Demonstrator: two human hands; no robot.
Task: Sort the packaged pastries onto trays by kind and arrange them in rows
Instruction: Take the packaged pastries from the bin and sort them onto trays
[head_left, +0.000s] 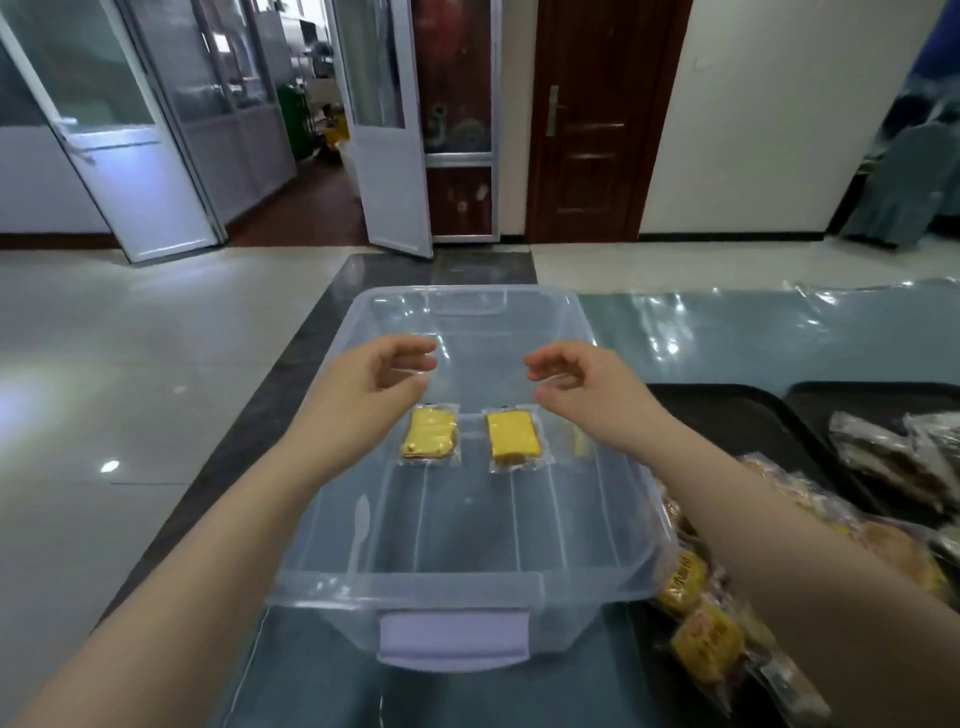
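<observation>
Yellow cake packets (430, 434) and (516, 439) sit in the clear bin (457, 584); with left hand (375, 375) and right hand (581, 378) loosely curled and holding nothing, place the next packet just beside these 2, edges aligned.

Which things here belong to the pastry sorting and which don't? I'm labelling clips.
Job:
clear plastic bin
two yellow wrapped cakes
heaped packaged pastries
black trays
left hand, right hand

Not:
brown wooden door
white glazed doors
</observation>
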